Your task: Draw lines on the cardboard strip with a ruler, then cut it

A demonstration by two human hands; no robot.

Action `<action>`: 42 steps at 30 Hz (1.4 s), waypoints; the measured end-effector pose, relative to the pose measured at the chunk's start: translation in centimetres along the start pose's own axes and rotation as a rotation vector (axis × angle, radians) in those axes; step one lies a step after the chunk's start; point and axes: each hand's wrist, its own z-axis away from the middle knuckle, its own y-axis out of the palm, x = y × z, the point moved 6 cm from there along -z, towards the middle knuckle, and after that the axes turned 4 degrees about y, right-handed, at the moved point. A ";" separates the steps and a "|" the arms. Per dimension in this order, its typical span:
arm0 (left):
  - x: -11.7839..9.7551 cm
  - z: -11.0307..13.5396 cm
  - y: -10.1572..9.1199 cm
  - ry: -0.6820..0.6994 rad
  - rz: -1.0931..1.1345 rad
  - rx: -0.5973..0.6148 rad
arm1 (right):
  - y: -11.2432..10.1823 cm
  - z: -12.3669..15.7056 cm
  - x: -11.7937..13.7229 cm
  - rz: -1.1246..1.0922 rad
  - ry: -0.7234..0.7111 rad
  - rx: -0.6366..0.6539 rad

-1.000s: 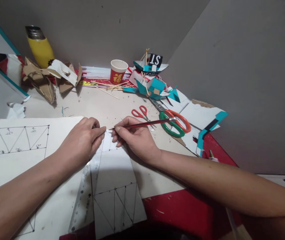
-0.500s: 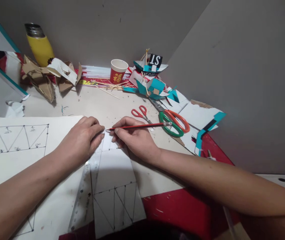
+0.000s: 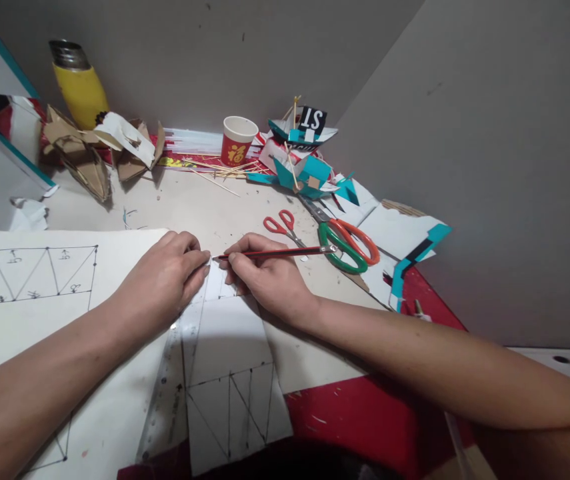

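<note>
A red and black pencil [image 3: 285,253] is pinched in my right hand [image 3: 269,277], its point down at the far end of a white card strip [image 3: 229,333]. Black lines and diagonals are drawn on that strip. With fingers bent together, my left hand [image 3: 175,273] presses a clear ruler [image 3: 162,393] along the strip's left edge; its fingertips are close to the pencil point and hide the ruler's far end. Under my left forearm lies a large white sheet [image 3: 129,353] with drawn triangles and handwritten numbers.
Small red scissors [image 3: 285,227] and large green-and-orange scissors [image 3: 347,243] lie beyond my right hand. Farther back are a red paper cup [image 3: 239,143], thin sticks [image 3: 225,172], teal card boats [image 3: 305,173], cardboard pieces [image 3: 82,160] and a yellow bottle [image 3: 81,93].
The pencil's back end has swung slightly left and toward me, while its point stays near the far end of the strip. My left hand keeps its place.
</note>
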 end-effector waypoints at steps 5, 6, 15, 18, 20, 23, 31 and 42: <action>-0.1 0.0 0.0 0.012 -0.009 -0.001 | 0.0 0.1 0.4 0.071 -0.038 -0.003; -0.1 0.0 0.0 0.016 -0.010 -0.002 | 0.0 0.1 0.4 0.080 -0.042 -0.003; -0.2 0.0 0.0 0.036 -0.030 -0.017 | 0.2 0.0 0.3 0.075 -0.040 0.017; -0.2 -0.1 0.0 0.035 -0.038 -0.012 | 0.2 -0.1 0.4 0.058 -0.046 0.027; -0.2 -0.1 0.0 0.035 -0.041 -0.005 | 0.3 0.0 0.4 0.062 -0.052 0.033; -0.2 -0.1 0.1 0.034 -0.039 0.000 | 0.3 0.0 0.3 0.061 -0.047 0.040; -0.2 -0.1 0.1 0.038 -0.038 0.002 | 0.6 0.2 0.7 0.128 -0.122 0.082; -0.2 -0.1 0.1 0.040 -0.052 0.007 | 1.0 0.7 1.3 0.277 -0.177 0.135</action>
